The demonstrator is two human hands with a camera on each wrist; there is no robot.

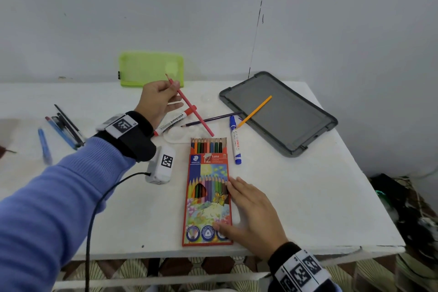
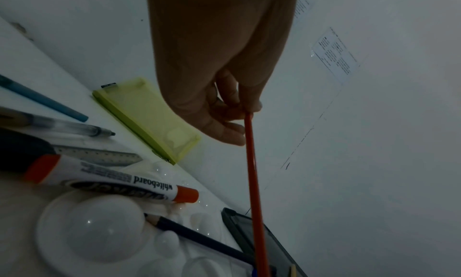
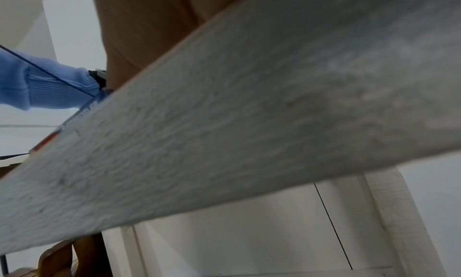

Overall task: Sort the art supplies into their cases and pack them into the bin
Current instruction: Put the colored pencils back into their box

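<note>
Red pencil (image 1: 189, 105), pinched in the left hand (image 1: 158, 99), should slide blunt-end-first into the box (image 1: 207, 197) the flat, open right hand (image 1: 251, 211) steadies.

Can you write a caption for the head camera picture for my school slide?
Left hand pinches a red pencil above the table while right hand rests on the open coloured-pencil box.

Three loose coloured pencils are seen: red (image 1: 189, 104), purple (image 1: 211, 119), orange (image 1: 254, 111). Two whiteboard markers (image 1: 171, 121) are counted, one pencil box (image 1: 208, 197), one green pouch (image 1: 151, 69), one grey lid (image 1: 279, 114).
</note>
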